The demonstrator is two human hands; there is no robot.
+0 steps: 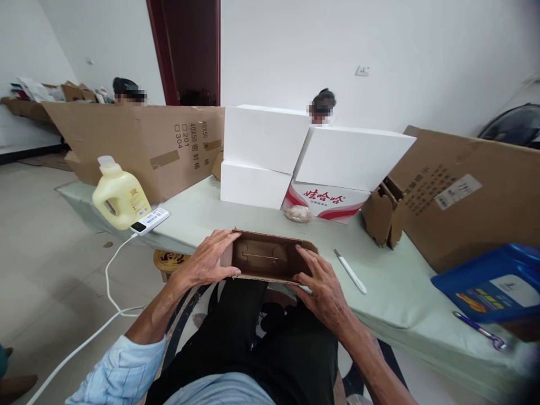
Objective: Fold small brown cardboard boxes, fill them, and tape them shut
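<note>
An open brown cardboard box (258, 256) is held over my lap at the near table edge, its inside facing up toward me. A slotted flap seam shows on its bottom. My left hand (211, 260) grips the left end, thumb on the near edge and fingers along the far side. Around the right end is my right hand (321, 284), with fingers reaching over the rim into the box and the thumb low on the near side. To the right of the box lies a white utility knife (351, 272) on the light green tablecloth (379, 298).
Stacked white boxes (261, 140) and a red-and-white carton (324, 201) stand ahead, a small wrapped bundle (298, 214) before them. On the left are a yellow jug (120, 194) and a cabled white device (150, 221). Rightward are a blue container (491, 284) and a purple-handled tool (478, 329). Two people sit beyond.
</note>
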